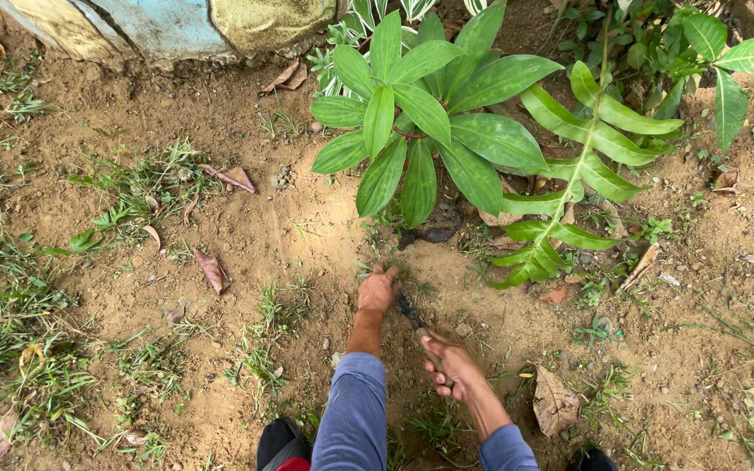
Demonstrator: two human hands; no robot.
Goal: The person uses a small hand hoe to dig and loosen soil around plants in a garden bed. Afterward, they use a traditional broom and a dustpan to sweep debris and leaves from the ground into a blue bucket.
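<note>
1. Digging tool (410, 310) — head view: small and dark, its blade tip goes into the bare soil (307, 235) just below the broad-leaf plant (425, 131). Your right hand (448, 366) is closed round the handle, fingers curled tight, thumb on top.
2. Same view, your left hand (377, 290) is pressed on the ground just left of the blade. Its fingers are bunched at a small grass tuft (412, 281), looks like a pinch, but whether it actually has hold of any stems I cannot tell.
3. Keep the blade angled away from the left fingers; they sit very close to it.
4. Work the tip under the tuft roots, not across the top, so the soil loosens instead of the stems snapping.
5. Stay clear of the plant's stem base and the long frond (569, 174) leaning in on the right; the dig spot sits just beneath those leaves.
6. Keep your knees (355, 410) steady; dry leaves (554, 401) lie by the right wrist, they probably slip underfoot.
</note>
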